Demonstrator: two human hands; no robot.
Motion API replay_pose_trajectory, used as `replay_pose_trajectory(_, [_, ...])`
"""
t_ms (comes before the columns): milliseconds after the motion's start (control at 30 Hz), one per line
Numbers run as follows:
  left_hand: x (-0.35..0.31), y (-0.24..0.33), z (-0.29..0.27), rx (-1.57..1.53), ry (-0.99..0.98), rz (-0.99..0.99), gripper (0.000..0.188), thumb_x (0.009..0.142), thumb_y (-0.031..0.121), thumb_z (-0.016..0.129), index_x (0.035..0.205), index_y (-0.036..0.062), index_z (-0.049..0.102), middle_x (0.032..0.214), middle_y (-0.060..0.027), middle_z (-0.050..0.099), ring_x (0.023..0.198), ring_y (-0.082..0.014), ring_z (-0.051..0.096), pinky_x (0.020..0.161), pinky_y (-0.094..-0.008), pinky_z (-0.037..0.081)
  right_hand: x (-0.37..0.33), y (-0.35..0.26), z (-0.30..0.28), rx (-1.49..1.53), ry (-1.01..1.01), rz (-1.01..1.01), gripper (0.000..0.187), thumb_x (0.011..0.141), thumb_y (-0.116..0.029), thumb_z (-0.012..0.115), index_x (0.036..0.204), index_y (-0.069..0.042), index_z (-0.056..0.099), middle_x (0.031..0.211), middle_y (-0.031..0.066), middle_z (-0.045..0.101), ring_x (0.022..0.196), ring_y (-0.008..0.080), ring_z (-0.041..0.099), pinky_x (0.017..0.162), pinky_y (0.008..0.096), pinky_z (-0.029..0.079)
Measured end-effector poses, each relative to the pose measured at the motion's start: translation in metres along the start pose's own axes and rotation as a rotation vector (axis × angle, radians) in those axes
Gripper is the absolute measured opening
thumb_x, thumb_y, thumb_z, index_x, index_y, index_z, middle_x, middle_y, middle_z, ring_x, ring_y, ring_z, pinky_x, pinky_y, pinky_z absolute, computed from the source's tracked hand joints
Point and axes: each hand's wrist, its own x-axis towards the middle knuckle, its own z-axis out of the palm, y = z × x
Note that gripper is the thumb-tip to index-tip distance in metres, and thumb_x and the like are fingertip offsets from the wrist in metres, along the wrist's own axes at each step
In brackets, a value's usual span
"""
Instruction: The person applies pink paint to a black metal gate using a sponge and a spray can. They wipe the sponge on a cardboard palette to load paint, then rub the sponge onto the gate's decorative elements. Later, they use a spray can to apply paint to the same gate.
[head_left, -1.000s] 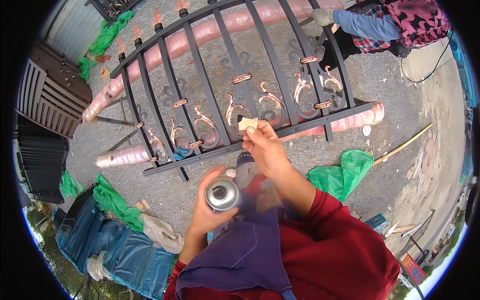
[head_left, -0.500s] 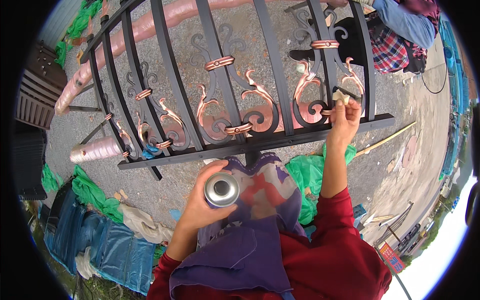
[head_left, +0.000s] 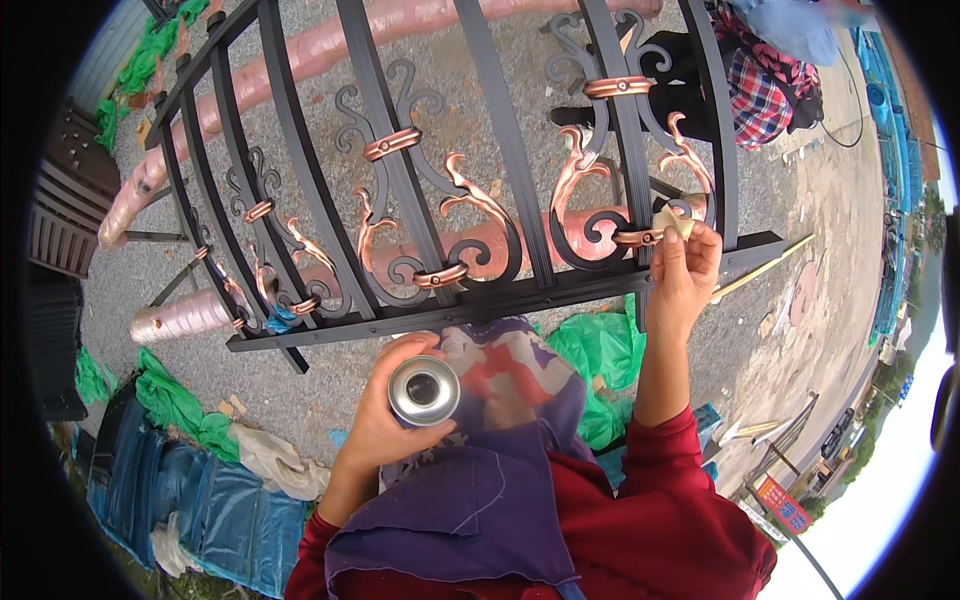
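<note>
My left hand (head_left: 368, 425) is wrapped around a metal can (head_left: 424, 391), whose silver, recessed end faces up at me. My right hand (head_left: 685, 280) pinches a small cream-coloured piece of sponge or cloth (head_left: 670, 218). That piece is at a dark curl beside the copper-coloured collar (head_left: 638, 238), low on the black metal railing (head_left: 540, 299). My fingers partly hide the collar's right end. Copper-tinted leaf scrolls (head_left: 580, 165) and more collars (head_left: 441, 276) decorate the railing's bars.
Pink film-wrapped rolls (head_left: 180, 315) lie under the railing. Another person's checked garment (head_left: 760, 95) shows at upper right. Green plastic sheeting (head_left: 600, 345) is beside my knees, with blue-wrapped bundles (head_left: 220, 500) at lower left. A thin wooden strip (head_left: 765, 268) lies on the ground right.
My right hand has lowered the cream piece closer to the copper collar. My left hand still holds the can. The railing appears shifted left in view, and the other person's arm has moved.
</note>
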Motion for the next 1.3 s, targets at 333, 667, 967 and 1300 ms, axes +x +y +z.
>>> replay_pose_trajectory(333, [-0.011,0.008,-0.003,0.023,0.015,0.022,0.086,0.060,0.004,0.084,0.134,0.0037,0.040,0.133,-0.0194,0.048,0.121,-0.0282,0.053,0.102,-0.0409,0.041,0.031,0.010,0.036,-0.611,-0.238,-0.146,0.018,0.087,-0.001,0.064,0.105,-0.004,0.062,0.078,0.0028,0.059,0.060,0.0058,0.055,0.050,0.0207,0.046])
replay_pose_trajectory(667, [-0.024,-0.005,-0.009,-0.002,0.056,0.047,0.086,0.060,0.003,0.083,0.134,0.0049,0.040,0.134,-0.0193,0.045,0.120,-0.0289,0.054,0.101,-0.0413,0.042,0.065,0.094,0.030,-0.746,-0.275,-0.168,0.011,0.089,-0.002,0.062,0.100,-0.002,0.064,0.075,-0.0022,0.060,0.065,0.0048,0.051,0.061,0.0206,0.042])
replay_pose_trajectory(967, [-0.022,-0.010,-0.006,0.004,0.080,0.083,0.086,0.058,0.003,0.083,0.134,0.0055,0.041,0.133,-0.0189,0.047,0.121,-0.0292,0.052,0.100,-0.0411,0.043,0.063,0.054,0.037,-0.774,-0.227,-0.205,0.012,0.085,-0.005,0.066,0.098,-0.004,0.066,0.070,0.0004,0.058,0.058,0.0063,0.049,0.055,0.0246,0.042])
replay_pose_trajectory(1300, [-0.030,-0.012,-0.005,0.009,0.094,0.067,0.086,0.059,0.003,0.084,0.134,0.0055,0.041,0.133,-0.0180,0.046,0.119,-0.0284,0.053,0.099,-0.0404,0.044,0.069,0.096,0.043,-0.861,-0.326,-0.272,0.015,0.082,-0.002,0.064,0.096,-0.005,0.067,0.081,0.0071,0.066,0.056,0.0147,0.055,0.058,0.0308,0.046])
